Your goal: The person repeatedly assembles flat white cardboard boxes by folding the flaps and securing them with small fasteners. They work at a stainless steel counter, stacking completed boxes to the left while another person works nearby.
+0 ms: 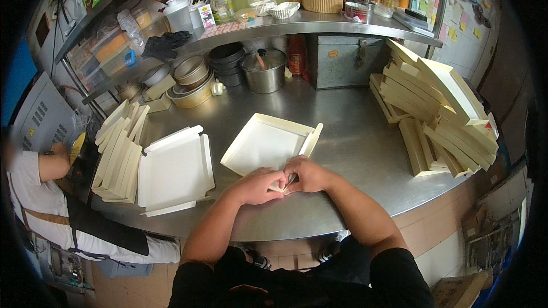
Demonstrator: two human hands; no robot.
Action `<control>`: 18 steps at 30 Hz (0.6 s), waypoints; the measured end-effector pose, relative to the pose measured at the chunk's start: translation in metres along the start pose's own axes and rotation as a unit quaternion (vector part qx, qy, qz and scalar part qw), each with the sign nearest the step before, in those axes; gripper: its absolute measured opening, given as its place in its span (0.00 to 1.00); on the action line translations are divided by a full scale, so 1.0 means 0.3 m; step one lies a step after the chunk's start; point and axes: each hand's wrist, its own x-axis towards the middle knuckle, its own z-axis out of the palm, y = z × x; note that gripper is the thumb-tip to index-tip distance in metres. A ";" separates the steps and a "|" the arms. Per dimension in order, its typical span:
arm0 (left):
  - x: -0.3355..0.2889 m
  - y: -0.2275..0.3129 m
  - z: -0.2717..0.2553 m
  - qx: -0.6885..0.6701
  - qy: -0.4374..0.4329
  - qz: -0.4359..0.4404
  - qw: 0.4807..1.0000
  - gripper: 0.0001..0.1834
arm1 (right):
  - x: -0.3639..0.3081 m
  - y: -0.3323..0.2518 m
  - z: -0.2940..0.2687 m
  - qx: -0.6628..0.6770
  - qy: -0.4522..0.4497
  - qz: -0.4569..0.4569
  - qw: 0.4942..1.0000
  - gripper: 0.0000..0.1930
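A cream cardboard box tray [262,144] lies half-folded on the steel table [354,137] in front of me. My left hand [257,185] and my right hand [308,174] meet at its near corner, both pinching the cardboard flap there, fingers curled tight. The tray's far and left walls stand up; its right flap leans outward.
A flat unfolded box [174,171] lies to the left, beside a leaning row of folded trays [120,151]. A tall pile of finished trays [439,114] fills the right side. Pots and bowls [262,71] sit at the back under a shelf. Another person [51,194] crouches at far left.
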 end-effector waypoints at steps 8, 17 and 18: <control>0.010 0.004 0.025 0.007 0.101 0.016 0.995 0.16 | 0.004 0.013 0.009 0.001 0.009 0.013 1.000 0.16; -0.001 -0.057 -0.001 0.008 0.035 -0.032 0.999 0.13 | 0.011 -0.023 0.007 -0.015 0.013 0.001 1.000 0.14; 0.000 -0.062 -0.003 0.009 0.035 -0.034 0.999 0.14 | 0.010 -0.025 0.011 -0.028 0.014 -0.020 0.999 0.14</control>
